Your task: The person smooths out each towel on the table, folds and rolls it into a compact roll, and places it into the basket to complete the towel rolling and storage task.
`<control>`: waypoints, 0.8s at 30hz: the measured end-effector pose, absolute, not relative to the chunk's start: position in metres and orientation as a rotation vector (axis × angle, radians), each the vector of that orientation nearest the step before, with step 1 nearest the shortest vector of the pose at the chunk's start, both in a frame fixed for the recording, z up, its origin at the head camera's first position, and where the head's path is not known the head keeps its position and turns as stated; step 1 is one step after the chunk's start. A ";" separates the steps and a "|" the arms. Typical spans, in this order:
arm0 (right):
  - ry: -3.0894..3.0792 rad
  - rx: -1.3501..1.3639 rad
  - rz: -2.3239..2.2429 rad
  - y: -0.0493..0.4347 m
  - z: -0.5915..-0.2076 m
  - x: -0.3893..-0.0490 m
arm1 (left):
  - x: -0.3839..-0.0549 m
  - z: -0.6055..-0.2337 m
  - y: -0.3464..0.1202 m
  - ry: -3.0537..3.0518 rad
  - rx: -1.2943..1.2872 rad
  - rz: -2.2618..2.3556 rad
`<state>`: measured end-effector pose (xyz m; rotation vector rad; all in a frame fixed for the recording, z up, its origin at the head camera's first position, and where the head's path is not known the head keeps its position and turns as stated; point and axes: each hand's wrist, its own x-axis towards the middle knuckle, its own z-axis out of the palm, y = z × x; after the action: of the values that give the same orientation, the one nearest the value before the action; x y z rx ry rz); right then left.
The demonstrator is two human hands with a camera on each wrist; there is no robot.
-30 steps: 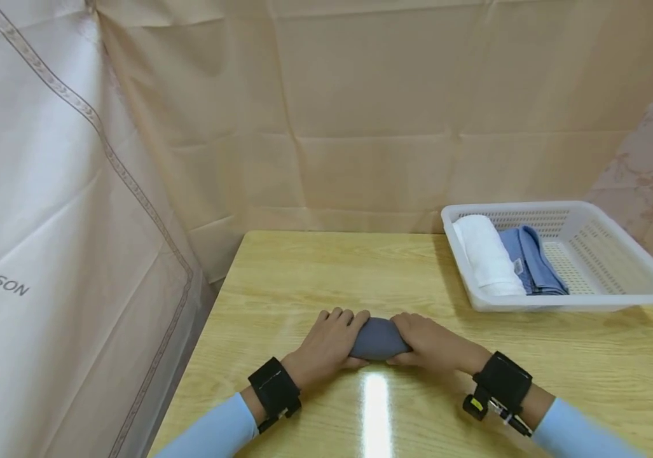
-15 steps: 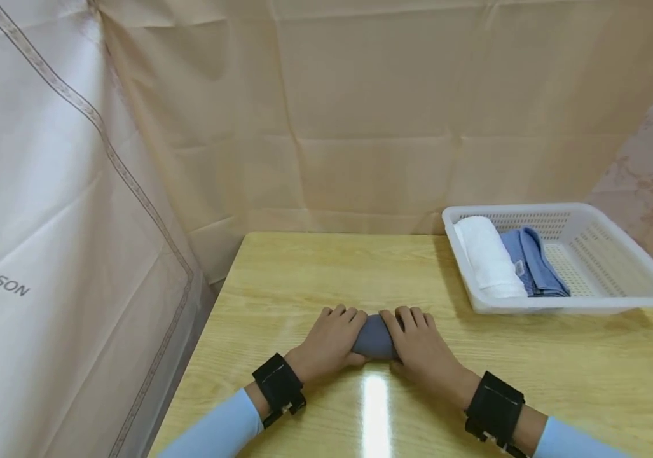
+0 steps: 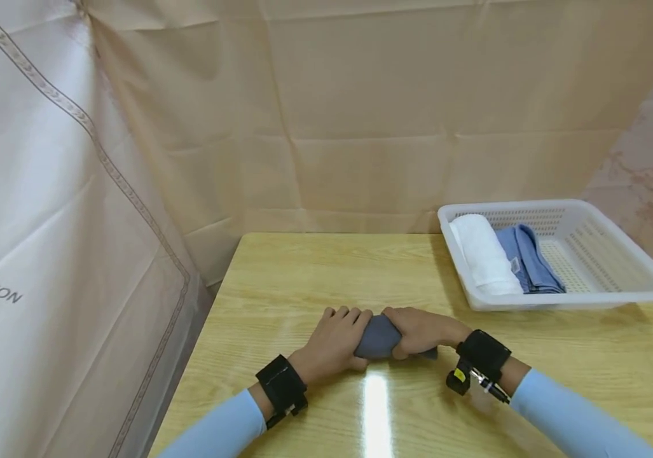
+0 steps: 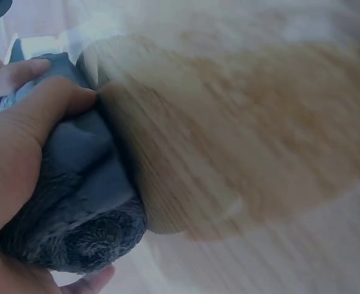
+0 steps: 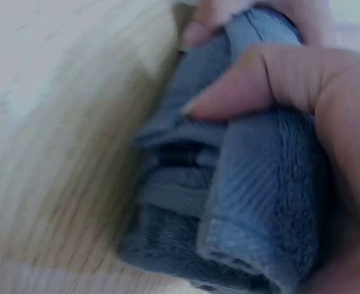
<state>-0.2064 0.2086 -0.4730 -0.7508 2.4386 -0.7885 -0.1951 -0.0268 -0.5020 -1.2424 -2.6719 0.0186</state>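
Note:
A rolled grey-blue towel (image 3: 376,337) lies on the wooden table between both hands. My left hand (image 3: 334,340) grips its left end, fingers over the top. In the left wrist view the thumb presses along the towel (image 4: 84,147), whose rolled end shows coiled layers of pile. My right hand (image 3: 419,329) holds the other end, and a small corner of cloth sticks out below it. The right wrist view has the thumb lying across the towel (image 5: 253,184), with folded layers and a loose edge facing the camera. Most of the right-hand fingers are hidden behind the roll.
At the back right of the wooden table (image 3: 326,267) stands a white plastic basket (image 3: 612,298). Inside it, on the left, are a rolled white towel (image 3: 485,257) and a folded blue cloth (image 3: 532,261). Cloth drapes hang behind and at both sides.
My right hand first laid its fingers over the top of the towel, then turned to grip its right end, where a cloth corner now shows. The left hand has shifted only slightly.

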 end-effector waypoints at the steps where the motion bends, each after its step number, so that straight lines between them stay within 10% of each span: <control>1: 2.383 -0.700 -0.814 0.209 -0.471 -0.208 | -0.195 -0.502 -0.026 -2.664 -1.250 0.021; 24: 2.978 -0.998 -0.381 0.191 -0.497 -0.189 | -0.209 -0.494 -0.025 -2.864 -1.328 -0.105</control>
<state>-0.1890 0.1911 -0.4974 -0.9976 2.9778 -0.3810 -0.2092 -0.0250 -0.4939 -1.3277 -2.8640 -0.1050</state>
